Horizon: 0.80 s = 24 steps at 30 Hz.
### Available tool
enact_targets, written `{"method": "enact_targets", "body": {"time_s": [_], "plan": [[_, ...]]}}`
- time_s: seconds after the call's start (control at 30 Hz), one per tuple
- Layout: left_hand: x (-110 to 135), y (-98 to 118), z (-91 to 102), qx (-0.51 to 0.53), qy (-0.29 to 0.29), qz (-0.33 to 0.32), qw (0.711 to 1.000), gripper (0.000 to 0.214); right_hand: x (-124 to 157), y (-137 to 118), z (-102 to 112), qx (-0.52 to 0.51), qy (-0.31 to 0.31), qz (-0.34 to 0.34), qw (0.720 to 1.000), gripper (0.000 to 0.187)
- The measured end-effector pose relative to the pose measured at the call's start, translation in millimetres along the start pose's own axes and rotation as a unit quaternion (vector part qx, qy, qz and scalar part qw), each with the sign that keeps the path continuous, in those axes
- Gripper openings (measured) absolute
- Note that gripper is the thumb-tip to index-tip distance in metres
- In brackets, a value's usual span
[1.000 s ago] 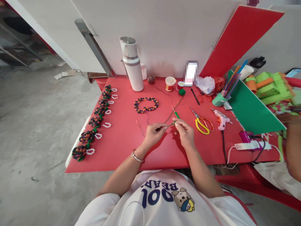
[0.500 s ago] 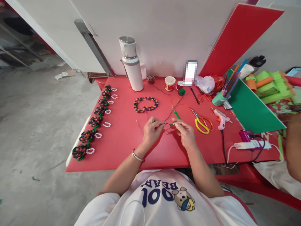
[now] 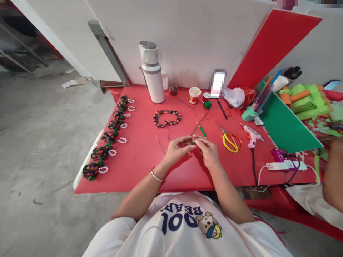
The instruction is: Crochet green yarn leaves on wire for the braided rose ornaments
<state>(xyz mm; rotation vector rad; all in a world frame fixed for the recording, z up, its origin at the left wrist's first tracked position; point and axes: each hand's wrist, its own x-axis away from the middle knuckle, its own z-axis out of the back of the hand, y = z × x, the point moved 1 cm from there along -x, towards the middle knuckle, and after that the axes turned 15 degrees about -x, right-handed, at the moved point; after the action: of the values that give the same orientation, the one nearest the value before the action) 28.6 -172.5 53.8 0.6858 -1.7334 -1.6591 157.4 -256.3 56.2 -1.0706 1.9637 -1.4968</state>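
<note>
My left hand [image 3: 177,150] and my right hand [image 3: 207,151] meet over the red table [image 3: 139,167], fingertips pinched together on a thin dark green cord [image 3: 199,123]. The cord runs up and away to a small green yarn ball [image 3: 207,104]. A green-handled crochet hook [image 3: 201,130] lies just beyond my right fingers. A multicoloured braided ring [image 3: 166,119] lies further back. I wear a bracelet on the left wrist.
Several yarn flowers [image 3: 108,136] with bead loops line the table's left edge. A white flask [image 3: 152,73], a cup [image 3: 194,95], yellow scissors [image 3: 229,141], a glue gun [image 3: 250,135], a power strip [image 3: 284,165] and a green board [image 3: 286,125] stand around. Another person's arm [image 3: 332,175] is at right.
My hands have drawn closer until the fingertips touch, shortening the stretch of cord held between them. The view has shifted slightly.
</note>
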Motion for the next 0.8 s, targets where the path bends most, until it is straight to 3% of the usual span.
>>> {"method": "enact_targets", "body": {"time_s": [0.23,0.33,0.5,0.8], "plan": [[-2,-4,-1.0,0.051,-0.040,0.054,0.996,0.048,-1,4,1,0.057,-0.042,0.053,0.996,0.022],[-2,-2,2.6,0.122,-0.052,0.085,0.988,0.045,-1,3,1,0.011,-0.048,0.005,0.999,0.031],[-2,2,7.9,0.198,-0.099,0.114,0.968,0.040,-2,3,1,-0.012,-0.175,-0.107,0.979,0.048],[-5,5,14.5,0.208,-0.037,0.142,0.967,0.042,-2,-2,15,0.168,-0.177,-0.031,0.969,0.031]]}}
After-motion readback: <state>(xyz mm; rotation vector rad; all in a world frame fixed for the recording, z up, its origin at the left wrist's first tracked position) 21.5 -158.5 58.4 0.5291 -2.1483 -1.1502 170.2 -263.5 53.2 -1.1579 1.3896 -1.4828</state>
